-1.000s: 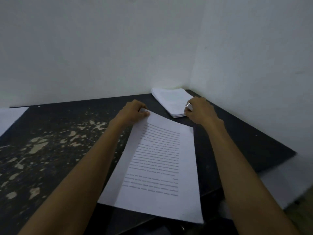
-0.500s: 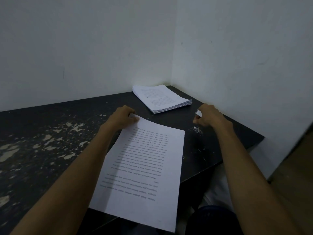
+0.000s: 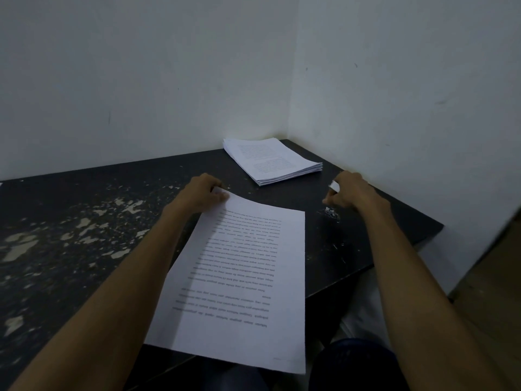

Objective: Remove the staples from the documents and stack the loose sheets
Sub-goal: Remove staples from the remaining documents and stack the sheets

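The left hand pinches the far left corner of the document, thumb on top. The right hand, well apart from it, is curled round a small pale object just above a glinting heap of staples. 1 stack of loose sheets lies in the far right corner. The printed document overhangs the near edge of the dark table, whose paint is chipped in pale patches.
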